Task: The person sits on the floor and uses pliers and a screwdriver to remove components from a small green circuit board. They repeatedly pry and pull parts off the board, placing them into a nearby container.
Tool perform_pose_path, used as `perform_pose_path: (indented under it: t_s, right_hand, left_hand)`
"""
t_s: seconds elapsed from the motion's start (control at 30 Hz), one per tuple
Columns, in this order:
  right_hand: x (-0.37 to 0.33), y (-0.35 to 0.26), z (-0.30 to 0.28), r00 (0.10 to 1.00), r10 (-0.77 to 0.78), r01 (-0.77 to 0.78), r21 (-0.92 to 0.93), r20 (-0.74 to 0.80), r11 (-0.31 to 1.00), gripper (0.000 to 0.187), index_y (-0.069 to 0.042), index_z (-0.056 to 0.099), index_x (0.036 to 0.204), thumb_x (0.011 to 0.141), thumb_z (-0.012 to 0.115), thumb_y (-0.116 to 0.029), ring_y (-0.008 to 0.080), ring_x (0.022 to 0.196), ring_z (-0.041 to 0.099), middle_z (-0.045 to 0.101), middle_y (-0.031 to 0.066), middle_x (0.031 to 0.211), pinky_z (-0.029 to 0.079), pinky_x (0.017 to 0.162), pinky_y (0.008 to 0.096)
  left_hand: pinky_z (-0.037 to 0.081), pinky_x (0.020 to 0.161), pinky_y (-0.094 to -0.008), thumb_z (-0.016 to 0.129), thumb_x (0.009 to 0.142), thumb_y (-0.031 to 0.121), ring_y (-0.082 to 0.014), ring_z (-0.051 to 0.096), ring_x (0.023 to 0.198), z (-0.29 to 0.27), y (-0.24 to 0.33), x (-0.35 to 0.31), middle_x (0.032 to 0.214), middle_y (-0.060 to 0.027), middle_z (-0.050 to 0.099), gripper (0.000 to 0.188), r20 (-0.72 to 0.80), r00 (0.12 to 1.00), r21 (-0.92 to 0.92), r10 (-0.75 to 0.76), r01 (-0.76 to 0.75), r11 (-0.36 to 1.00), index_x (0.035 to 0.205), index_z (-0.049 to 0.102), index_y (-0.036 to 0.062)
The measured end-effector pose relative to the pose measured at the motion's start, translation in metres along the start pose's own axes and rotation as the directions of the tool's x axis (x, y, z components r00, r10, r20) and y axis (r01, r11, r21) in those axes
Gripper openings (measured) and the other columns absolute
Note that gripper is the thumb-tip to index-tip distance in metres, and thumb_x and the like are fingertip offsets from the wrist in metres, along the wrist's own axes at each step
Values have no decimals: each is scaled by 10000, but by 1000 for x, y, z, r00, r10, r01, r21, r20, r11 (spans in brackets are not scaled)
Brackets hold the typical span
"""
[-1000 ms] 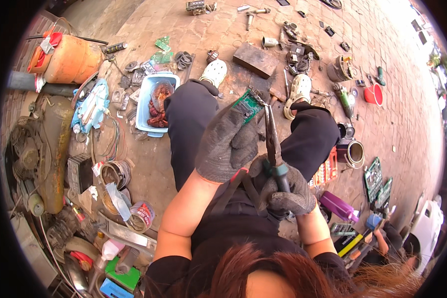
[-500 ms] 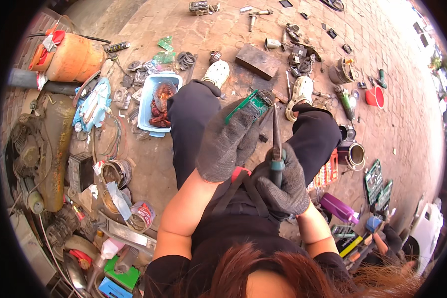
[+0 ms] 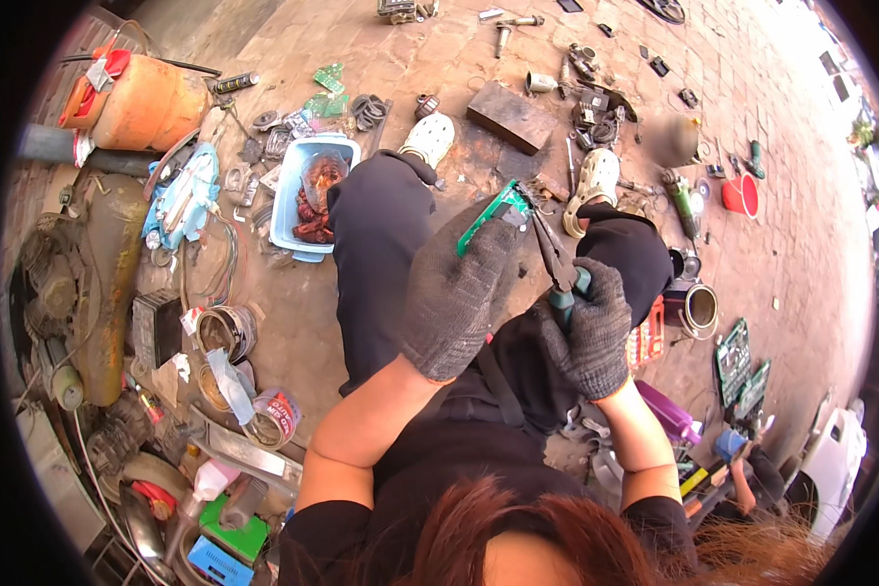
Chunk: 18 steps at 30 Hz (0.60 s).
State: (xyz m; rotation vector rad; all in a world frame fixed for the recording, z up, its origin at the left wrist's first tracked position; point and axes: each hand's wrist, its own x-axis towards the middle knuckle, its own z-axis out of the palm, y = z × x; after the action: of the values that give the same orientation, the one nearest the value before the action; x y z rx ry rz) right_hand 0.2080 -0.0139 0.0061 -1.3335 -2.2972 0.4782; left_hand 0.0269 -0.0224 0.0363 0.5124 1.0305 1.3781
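My left hand point(image 3: 459, 298), in a dark grey knitted glove, is closed around a green circuit board point(image 3: 491, 216). The board tilts up and away over the ground between my knees, with small parts at its far right end. In my gloved right hand point(image 3: 596, 337) are long-nosed pliers point(image 3: 554, 256) with dark green handles, which the fingers partly cover. The pliers' jaws lean up and left, their tips right by the board's far end. I cannot tell whether the tips touch it.
On the left stand a light blue basin point(image 3: 281, 205) with reddish-brown coils, an orange gas cylinder point(image 3: 151, 109) and open cans point(image 3: 227, 332). Beyond my feet lies a dark metal block point(image 3: 511, 117). To the right are a red bucket point(image 3: 740, 195) and an angle grinder point(image 3: 682, 203). Another person's arm point(image 3: 742, 483) shows lower right.
The pliers have turned from nearly upright to leaning left, with their jaws now near the board's end. My right hand has shifted up and right, and the board has tipped more steeply.
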Motion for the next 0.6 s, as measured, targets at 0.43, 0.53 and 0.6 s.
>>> perform_pose_path:
  t_s: [0.43,0.53,0.6]
  right_hand:
    - [-5,8,3,999,49,-49,57,-9,997,241,18,639,902,710,705,-112,354,1044,529,535,167,1208,458,874,409]
    - [-2,6,1,999,32,-31,33,-28,999,265,15,638,925,707,709,-117,376,1095,503,509,179,1258,432,921,432]
    - [1,6,-1,999,-23,22,-10,-30,1000,287,8,637,942,703,715,-130,399,1135,474,478,190,1308,406,959,457]
  left_hand:
    - [225,406,-215,551,969,199,-24,332,451,8,-11,7,590,43,435,205,-120,988,37,93,-90,995,1043,596,13]
    - [222,400,-213,547,972,208,-23,325,444,8,-11,7,588,44,432,204,-123,988,28,93,-90,996,1036,597,21]
    - [284,464,-178,549,978,208,-3,385,544,1,-14,7,693,50,491,254,-101,990,32,103,-100,994,1117,584,-2]
